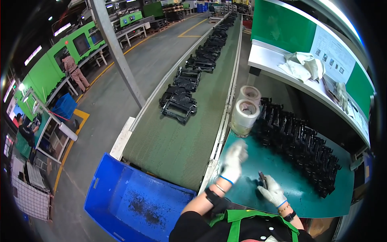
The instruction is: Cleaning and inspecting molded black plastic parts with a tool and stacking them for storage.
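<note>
My left hand [235, 156], in a white glove, hangs over the near left part of the green tabletop [242, 193], just short of the clear tape rolls [245, 114]. Motion smears its fingers, and I see nothing clearly in it. Lower and to the right, my gloved right hand [273, 192] is closed around a small dark hand tool [262, 178] whose end points up and away from me; its exact kind is too small to make out. Beyond it, a long row of black plastic frames [298, 139] stands packed together across the table.
Left of the table runs a green conveyor belt [181, 145] carrying black parts [180, 101]. A blue bin [121, 193] with dark scraps sits at its near end. A white shelf [278, 66] with gloves overhangs the table's far side. Two people work at the far left.
</note>
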Tool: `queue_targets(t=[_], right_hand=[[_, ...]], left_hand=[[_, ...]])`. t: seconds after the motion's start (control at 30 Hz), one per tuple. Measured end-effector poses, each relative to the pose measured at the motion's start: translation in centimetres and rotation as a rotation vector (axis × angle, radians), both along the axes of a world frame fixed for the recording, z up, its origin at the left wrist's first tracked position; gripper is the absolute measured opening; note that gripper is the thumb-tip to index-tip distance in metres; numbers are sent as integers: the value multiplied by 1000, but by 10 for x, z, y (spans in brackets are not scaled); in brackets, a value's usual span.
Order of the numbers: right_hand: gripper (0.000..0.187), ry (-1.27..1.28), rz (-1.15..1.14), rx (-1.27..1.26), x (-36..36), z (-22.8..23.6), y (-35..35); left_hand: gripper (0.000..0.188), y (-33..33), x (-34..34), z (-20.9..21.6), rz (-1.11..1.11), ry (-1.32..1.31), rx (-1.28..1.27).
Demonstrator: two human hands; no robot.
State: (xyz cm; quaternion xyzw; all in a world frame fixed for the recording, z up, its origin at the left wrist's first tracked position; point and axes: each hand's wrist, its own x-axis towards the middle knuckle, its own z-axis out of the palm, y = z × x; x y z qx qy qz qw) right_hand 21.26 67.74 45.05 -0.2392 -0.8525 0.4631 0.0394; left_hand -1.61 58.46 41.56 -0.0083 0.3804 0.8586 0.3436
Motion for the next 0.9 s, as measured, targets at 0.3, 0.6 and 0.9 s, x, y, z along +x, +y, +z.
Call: queue_targets(t=[0.3, 0.6, 0.9], right_hand=[[38, 157, 89, 845, -69, -27, 2], [35, 154, 110, 791, -68, -24, 7], [32, 132, 215, 623, -79, -23, 13]], left_hand=[[76, -95, -239, -3, 839, 847, -1525], [101, -90, -311, -26, 572, 428, -1940], [88, -128, -352, -87, 792, 441, -1489]])
